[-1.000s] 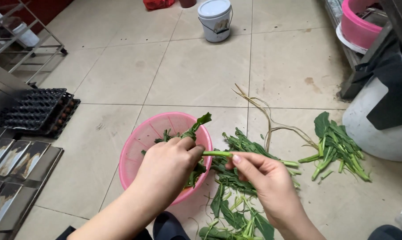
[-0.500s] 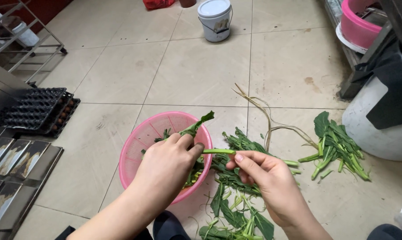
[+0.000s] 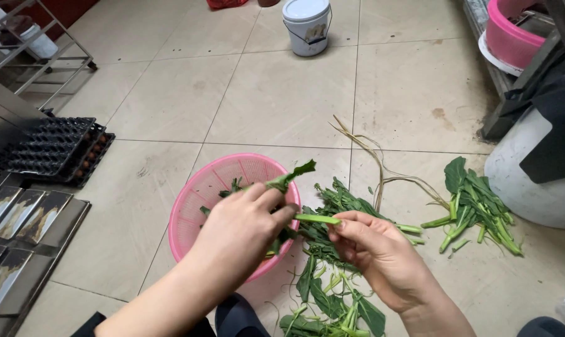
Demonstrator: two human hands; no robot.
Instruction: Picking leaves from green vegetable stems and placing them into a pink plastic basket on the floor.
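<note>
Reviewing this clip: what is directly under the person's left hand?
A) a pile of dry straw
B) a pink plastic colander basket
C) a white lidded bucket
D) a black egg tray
B: the left hand, pinching a green stem together with the right hand, hovers over the pink colander basket on the tiled floor; the white bucket stands far off.
</note>
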